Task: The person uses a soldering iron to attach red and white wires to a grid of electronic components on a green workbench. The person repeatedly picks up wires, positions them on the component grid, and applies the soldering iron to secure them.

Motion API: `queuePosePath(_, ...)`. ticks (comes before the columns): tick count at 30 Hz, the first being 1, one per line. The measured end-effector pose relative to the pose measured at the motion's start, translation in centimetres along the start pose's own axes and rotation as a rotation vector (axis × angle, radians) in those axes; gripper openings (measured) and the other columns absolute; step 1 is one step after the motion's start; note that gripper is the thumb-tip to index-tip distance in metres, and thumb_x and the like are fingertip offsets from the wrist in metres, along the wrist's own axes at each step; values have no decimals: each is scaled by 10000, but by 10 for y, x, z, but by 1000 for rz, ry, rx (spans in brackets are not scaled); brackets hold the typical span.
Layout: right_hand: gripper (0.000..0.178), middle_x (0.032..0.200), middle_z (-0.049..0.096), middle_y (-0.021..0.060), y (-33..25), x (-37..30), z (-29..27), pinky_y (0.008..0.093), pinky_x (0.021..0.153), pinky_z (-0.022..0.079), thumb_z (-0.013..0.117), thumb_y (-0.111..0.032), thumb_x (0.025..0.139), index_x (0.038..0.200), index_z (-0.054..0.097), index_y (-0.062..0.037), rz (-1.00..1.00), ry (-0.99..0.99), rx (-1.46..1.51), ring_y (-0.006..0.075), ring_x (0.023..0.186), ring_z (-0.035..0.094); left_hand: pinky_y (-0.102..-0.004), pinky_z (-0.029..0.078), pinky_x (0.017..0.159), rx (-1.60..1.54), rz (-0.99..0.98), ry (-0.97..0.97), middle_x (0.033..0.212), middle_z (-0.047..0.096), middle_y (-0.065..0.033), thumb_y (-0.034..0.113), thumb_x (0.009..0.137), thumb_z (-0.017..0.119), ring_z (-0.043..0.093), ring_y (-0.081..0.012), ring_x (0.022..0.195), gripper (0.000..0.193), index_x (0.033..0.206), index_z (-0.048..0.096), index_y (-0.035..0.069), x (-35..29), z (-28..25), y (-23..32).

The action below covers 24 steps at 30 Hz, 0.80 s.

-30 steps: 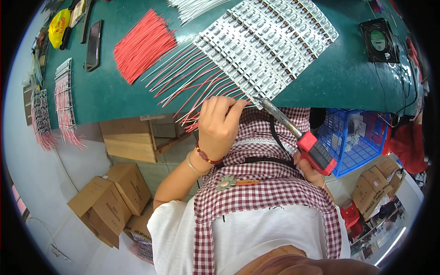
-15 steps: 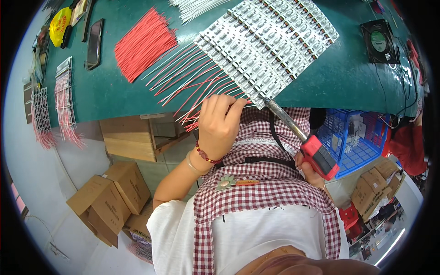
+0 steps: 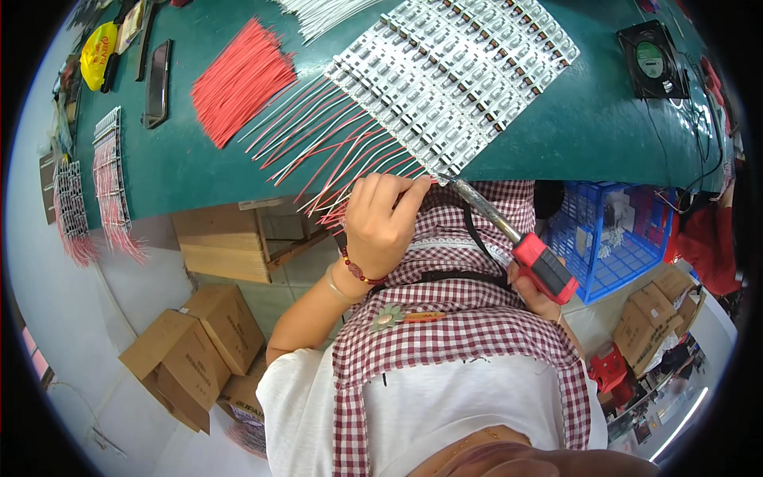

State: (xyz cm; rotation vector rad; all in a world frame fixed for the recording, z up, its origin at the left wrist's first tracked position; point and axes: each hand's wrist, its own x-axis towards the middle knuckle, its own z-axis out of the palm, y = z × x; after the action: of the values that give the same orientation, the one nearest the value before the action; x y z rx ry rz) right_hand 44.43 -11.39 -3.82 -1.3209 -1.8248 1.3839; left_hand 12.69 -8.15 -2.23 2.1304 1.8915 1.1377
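We grip one soldering iron in our right hand, tip at the near corner of one circuit-board panel on the tabletop; our left hand pinches wire there.

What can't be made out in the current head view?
In the head view:
Left hand: what its fingertips touch, covered by its own fingers.
Right hand: some fingers, hidden behind the soldering iron's handle.
Iron's tip: too small to tell if it touches the circuit boards.
White wires: cut off by the top edge.
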Motion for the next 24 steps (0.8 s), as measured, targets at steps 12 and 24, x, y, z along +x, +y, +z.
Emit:
queuePosePath(12,238,809,663,140,-36,27,1,345,544,510,725,-148,752,914,671,18,-311,19,-230,292,620,656,-340,411,613,-1,-19,-13,764,554,-34,-48,697,729,525,-209,673,258,939,720,42,1,0,1)
queuePosePath(24,193,857,687,151,-18,14,-2,365,584,550,718,-79,743,911,684,11,-242,14,-91,310,670,686,-343,401,636,34,-18,-2,775,562,-27,-25,688,750,527,-208,679,256,928,711,54,1,2,0)
